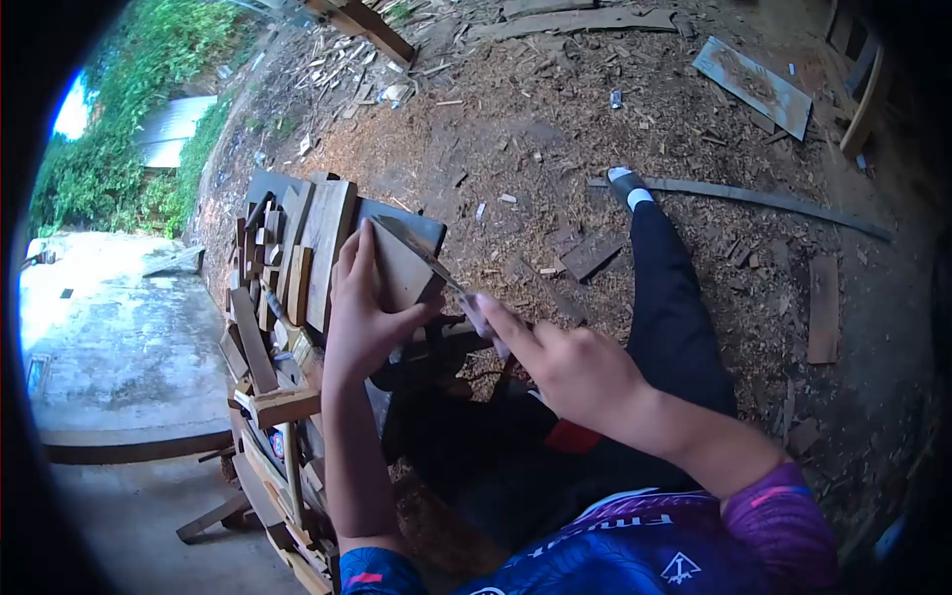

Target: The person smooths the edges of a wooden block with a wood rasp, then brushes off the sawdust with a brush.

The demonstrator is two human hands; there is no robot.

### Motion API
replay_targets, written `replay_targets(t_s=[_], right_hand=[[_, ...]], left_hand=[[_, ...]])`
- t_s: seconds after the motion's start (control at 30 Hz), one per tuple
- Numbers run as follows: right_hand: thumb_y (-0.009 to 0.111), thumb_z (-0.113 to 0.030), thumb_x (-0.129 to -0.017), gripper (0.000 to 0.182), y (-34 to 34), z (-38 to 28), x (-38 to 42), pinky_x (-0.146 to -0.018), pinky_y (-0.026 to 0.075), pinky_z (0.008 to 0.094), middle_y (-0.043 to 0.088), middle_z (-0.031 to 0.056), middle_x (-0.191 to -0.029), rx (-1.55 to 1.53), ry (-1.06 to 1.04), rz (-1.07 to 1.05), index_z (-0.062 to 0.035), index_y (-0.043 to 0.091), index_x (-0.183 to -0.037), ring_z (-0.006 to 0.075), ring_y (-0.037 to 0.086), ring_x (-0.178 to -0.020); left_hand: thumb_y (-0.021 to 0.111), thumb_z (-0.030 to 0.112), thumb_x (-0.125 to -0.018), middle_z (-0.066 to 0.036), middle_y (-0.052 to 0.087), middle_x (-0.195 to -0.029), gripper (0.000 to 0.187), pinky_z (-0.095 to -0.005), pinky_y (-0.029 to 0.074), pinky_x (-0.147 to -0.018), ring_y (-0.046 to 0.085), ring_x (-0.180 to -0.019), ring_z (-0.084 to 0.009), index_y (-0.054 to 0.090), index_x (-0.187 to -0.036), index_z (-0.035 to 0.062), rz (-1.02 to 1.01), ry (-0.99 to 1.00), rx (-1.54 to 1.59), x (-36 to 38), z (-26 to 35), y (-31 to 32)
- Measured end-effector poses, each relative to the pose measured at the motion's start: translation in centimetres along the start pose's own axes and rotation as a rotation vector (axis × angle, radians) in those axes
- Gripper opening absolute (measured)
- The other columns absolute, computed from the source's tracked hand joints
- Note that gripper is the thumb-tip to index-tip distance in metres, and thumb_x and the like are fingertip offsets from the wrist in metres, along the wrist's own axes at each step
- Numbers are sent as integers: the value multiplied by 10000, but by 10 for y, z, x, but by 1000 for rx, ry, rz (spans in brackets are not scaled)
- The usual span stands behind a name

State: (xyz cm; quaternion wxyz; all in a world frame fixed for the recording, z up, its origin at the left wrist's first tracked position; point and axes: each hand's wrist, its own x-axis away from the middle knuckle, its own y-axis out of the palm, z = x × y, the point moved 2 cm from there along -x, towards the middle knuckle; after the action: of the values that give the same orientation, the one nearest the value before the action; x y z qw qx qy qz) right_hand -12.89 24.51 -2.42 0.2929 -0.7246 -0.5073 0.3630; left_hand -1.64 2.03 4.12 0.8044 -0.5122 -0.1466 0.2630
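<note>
My left hand (365,307) grips a pale wooden block (405,270), with its thumb at the near end and its fingers along the left side. The block lies at the edge of a pile of wood pieces. In my right hand (575,367) is a hand saw (446,276), held by its pale pinkish handle with the index finger stretched along it. Its thin blade runs along the right edge of the block's top, from the handle up towards the far end. Whether the teeth touch the wood cannot be made out.
Stacked boards (330,233) and many offcuts crowd the left side, with a dark flat panel (421,230) beneath. Wood chips cover the ground. A long grey strip (764,196) lies by my outstretched foot (627,186). Further off lie a pale board (754,87) and a brown plank (823,309).
</note>
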Motion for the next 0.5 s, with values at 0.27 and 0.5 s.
replay_targets(t_s=[0.27, 0.5], right_hand=[[556, -66, -950, 735, 2, -3, -16, -626, 646, 429, 700, 172, -814, 53, -22, 99, -43, 302, -1640, 307, 734, -643], [568, -62, -931, 774, 14, 5, -56, -576, 634, 412, 705, 156, -838, 114, -102, 147, -57, 291, -1653, 259, 728, -598]], left_hand=[[931, 318, -638, -237, 426, -1565, 1223, -425, 345, -1225, 442, -1451, -373, 302, -1627, -29, 6, 29, -7, 0, -7, 0], [939, 325, -637, -254, 429, -1558, 1218, -425, 353, -1224, 435, -1460, -378, 312, -1598, -85, -1, 3, 56, -1, 0, 0]])
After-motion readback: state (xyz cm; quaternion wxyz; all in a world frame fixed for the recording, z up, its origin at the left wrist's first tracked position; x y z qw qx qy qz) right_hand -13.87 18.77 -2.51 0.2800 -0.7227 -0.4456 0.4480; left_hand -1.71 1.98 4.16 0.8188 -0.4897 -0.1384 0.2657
